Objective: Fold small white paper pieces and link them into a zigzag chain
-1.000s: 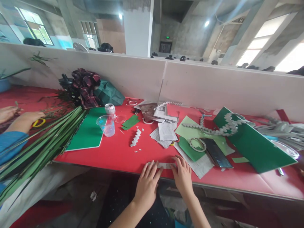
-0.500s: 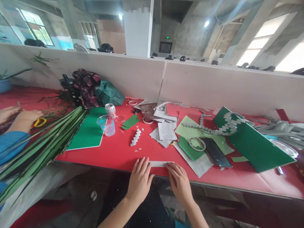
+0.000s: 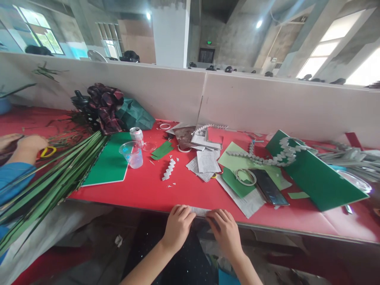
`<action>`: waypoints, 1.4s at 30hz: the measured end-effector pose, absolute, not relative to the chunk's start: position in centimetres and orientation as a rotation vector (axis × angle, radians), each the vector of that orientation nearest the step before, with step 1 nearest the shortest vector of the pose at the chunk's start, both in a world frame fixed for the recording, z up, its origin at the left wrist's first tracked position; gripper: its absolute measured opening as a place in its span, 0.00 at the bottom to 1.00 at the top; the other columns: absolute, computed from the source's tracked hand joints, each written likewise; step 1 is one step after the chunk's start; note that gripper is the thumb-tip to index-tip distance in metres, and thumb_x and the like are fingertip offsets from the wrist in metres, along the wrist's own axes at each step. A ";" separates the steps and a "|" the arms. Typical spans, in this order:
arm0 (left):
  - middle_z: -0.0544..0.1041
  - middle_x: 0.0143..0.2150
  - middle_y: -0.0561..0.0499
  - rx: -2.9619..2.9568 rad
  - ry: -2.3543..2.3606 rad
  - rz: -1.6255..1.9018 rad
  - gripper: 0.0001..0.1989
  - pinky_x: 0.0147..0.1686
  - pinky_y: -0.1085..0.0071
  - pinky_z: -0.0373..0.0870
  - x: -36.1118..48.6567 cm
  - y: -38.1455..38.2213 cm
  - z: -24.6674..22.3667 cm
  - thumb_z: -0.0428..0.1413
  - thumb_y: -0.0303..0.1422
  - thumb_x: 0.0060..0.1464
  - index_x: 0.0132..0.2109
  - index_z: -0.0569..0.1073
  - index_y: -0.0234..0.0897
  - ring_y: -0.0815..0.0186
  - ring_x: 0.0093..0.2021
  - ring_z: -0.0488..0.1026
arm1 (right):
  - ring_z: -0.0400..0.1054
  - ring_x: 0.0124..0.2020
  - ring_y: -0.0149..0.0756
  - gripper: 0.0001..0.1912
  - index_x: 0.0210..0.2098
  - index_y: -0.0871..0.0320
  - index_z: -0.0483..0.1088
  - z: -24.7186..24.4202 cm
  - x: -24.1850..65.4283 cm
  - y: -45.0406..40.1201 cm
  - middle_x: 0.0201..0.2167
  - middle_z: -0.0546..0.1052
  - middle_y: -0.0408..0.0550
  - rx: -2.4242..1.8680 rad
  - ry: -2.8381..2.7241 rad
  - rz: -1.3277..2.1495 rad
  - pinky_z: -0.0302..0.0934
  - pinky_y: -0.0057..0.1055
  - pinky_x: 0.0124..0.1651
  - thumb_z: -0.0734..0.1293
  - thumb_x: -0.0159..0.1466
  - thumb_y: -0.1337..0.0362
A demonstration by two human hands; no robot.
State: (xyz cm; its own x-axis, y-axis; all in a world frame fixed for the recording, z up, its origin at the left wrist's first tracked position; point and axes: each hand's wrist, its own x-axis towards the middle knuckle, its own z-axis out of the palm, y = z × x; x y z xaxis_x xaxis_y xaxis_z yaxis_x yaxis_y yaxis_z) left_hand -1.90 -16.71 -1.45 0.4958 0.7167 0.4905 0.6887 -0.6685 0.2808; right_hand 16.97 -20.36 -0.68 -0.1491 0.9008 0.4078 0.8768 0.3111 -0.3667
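Note:
A narrow strip of printed paper [image 3: 199, 211] lies between my hands at the front edge of the red table [image 3: 148, 194]. My left hand [image 3: 179, 223] has its fingers curled and closed on the strip's left end. On the right end, my right hand [image 3: 225, 229] is closed too, thumb and fingertips pinching the paper. Beyond them rests a short folded-paper zigzag chain [image 3: 169, 170] with small paper scraps beside it. Printed paper pieces [image 3: 207, 161] are stacked farther back.
A longer zigzag chain [image 3: 267, 160] stretches to a standing green board [image 3: 323, 178]. A phone [image 3: 270, 188] and a ring [image 3: 245, 177] lie on papers. On the left are a plastic cup [image 3: 132, 154], a can [image 3: 136, 135], long green leaves [image 3: 59, 178] and another person's hands [image 3: 29, 148].
My fingers, stretched flat along the strip before, have curled in and now grip its ends. Both hands have drawn slightly toward me with the paper.

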 end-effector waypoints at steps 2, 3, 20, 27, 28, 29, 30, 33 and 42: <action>0.72 0.33 0.50 2.636 1.266 0.901 0.09 0.40 0.63 0.65 -1.9 -16.6 -1.2 0.48 0.27 0.60 0.36 0.72 0.39 0.63 0.37 0.68 | 0.67 0.38 0.38 0.09 0.37 0.54 0.70 -0.4 17.1 -20.4 0.35 0.74 0.47 -1.576 -2.038 0.067 0.59 0.35 0.42 0.58 0.68 0.64; 0.72 0.33 0.50 2.617 1.274 0.888 0.08 0.40 0.63 0.64 -1.8 -16.5 -1.0 0.48 0.28 0.60 0.37 0.71 0.39 0.63 0.37 0.68 | 0.67 0.38 0.38 0.10 0.37 0.54 0.70 -0.3 17.1 -20.4 0.36 0.74 0.48 -1.578 -2.048 0.066 0.59 0.35 0.42 0.57 0.68 0.65; 0.72 0.34 0.50 2.338 1.236 0.744 0.07 0.40 0.66 0.61 -2.1 -14.1 0.6 0.50 0.31 0.59 0.32 0.69 0.38 0.62 0.38 0.66 | 0.68 0.36 0.37 0.07 0.33 0.56 0.64 0.4 16.3 -19.5 0.37 0.70 0.49 -1.771 -1.988 -0.012 0.60 0.30 0.36 0.57 0.65 0.67; 0.73 0.35 0.51 2.330 1.313 0.742 0.04 0.40 0.65 0.61 -1.2 -14.0 0.6 0.51 0.29 0.58 0.36 0.70 0.39 0.62 0.39 0.66 | 0.70 0.32 0.34 0.08 0.31 0.56 0.67 0.6 17.0 -18.9 0.39 0.71 0.48 -1.821 -1.944 0.152 0.60 0.27 0.31 0.58 0.65 0.63; 0.73 0.35 0.51 2.341 1.327 0.734 0.04 0.40 0.65 0.61 -1.1 -14.0 0.5 0.51 0.28 0.58 0.35 0.70 0.38 0.62 0.39 0.66 | 0.71 0.32 0.34 0.09 0.31 0.56 0.67 0.7 17.0 -18.8 0.39 0.72 0.48 -1.831 -1.948 0.158 0.60 0.28 0.31 0.58 0.65 0.63; 0.72 0.35 0.51 2.351 1.340 0.724 0.05 0.40 0.65 0.61 -1.1 -14.1 0.5 0.50 0.28 0.59 0.35 0.70 0.38 0.62 0.39 0.66 | 0.71 0.32 0.35 0.09 0.31 0.56 0.67 0.8 17.0 -18.8 0.39 0.72 0.48 -1.845 -1.957 0.157 0.60 0.28 0.31 0.58 0.65 0.64; 0.72 0.36 0.50 2.362 1.350 0.712 0.05 0.41 0.65 0.61 -1.0 -14.1 0.4 0.50 0.28 0.59 0.35 0.70 0.38 0.61 0.40 0.66 | 0.71 0.33 0.35 0.08 0.32 0.56 0.67 1.0 17.1 -18.7 0.39 0.72 0.48 -1.861 -1.969 0.155 0.59 0.28 0.31 0.58 0.65 0.64; 0.72 0.36 0.50 2.390 1.373 0.678 0.06 0.41 0.65 0.61 -0.9 -14.0 0.3 0.49 0.29 0.60 0.36 0.70 0.38 0.61 0.40 0.66 | 0.70 0.35 0.36 0.08 0.31 0.56 0.67 1.4 17.0 -18.4 0.38 0.72 0.47 -1.912 -1.998 0.163 0.58 0.28 0.32 0.58 0.65 0.67; 0.71 0.37 0.50 2.440 1.395 0.637 0.06 0.40 0.64 0.63 -0.7 -13.9 0.2 0.49 0.28 0.60 0.36 0.70 0.37 0.60 0.40 0.65 | 0.69 0.32 0.33 0.06 0.31 0.57 0.68 2.1 16.9 -17.8 0.38 0.71 0.45 -2.002 -2.017 0.236 0.53 0.27 0.30 0.61 0.63 0.67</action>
State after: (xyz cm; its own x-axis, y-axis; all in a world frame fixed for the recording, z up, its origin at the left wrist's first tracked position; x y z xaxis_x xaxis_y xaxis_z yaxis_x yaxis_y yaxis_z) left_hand -0.70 -13.88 0.16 0.4430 0.8627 0.2441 0.7494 -0.5058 0.4274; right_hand 16.89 -17.81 2.13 0.0071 0.9961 0.0884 0.9486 0.0212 -0.3157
